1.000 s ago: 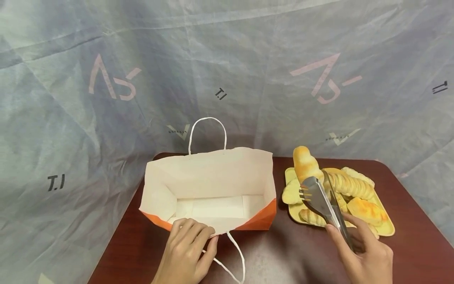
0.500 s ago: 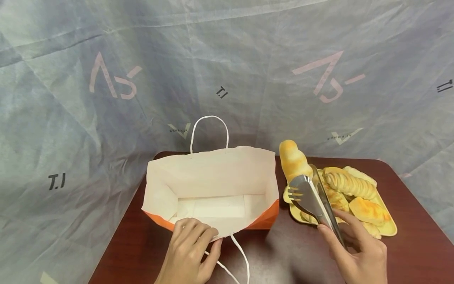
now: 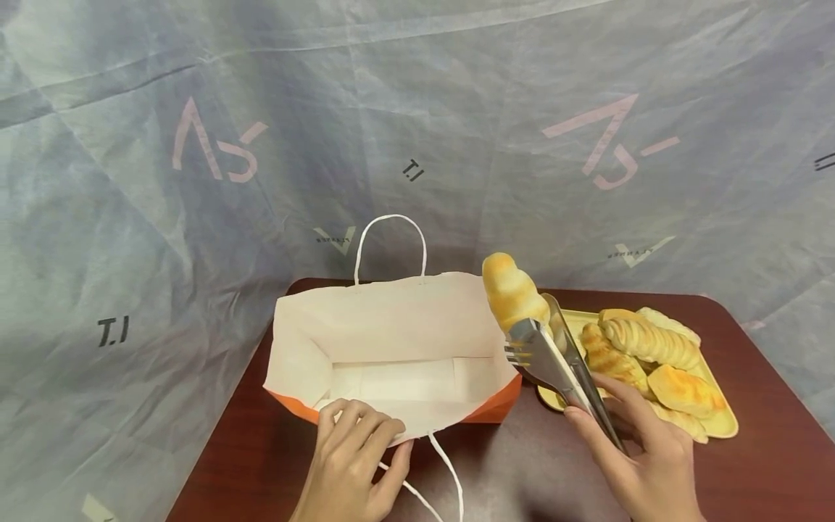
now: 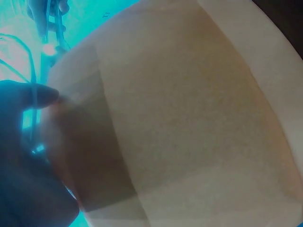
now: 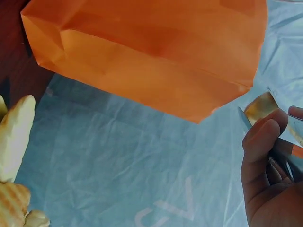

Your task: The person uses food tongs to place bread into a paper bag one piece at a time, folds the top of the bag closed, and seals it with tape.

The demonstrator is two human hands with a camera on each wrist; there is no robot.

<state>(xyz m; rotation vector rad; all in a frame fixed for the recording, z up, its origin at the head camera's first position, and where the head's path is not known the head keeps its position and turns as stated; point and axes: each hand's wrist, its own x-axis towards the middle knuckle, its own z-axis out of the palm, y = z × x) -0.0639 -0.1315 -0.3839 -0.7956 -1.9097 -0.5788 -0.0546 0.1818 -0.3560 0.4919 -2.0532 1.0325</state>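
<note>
orange, white-lined bag (image 3: 391,326); cream-and-golden bread (image 3: 514,293)

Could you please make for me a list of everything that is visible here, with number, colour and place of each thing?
Paper bag: one, orange outside, white inside, mouth open, on the table.
Bag handles: two, white, at the back and front rims.
Tongs: one pair, metallic, in the right hand.
Raised bread: one, golden and cream, in the tongs.
Tray: one, yellow, right of the bag.
Other breads: at least five, yellow to golden, overlapping on the tray.
Table: one, dark red-brown, under bag and tray.
Backdrop cloth: grey-blue with printed marks, behind the table.
Left hand: one, bare, gripping the bag's front rim.
Right hand: one, bare, holding the tongs.
</note>
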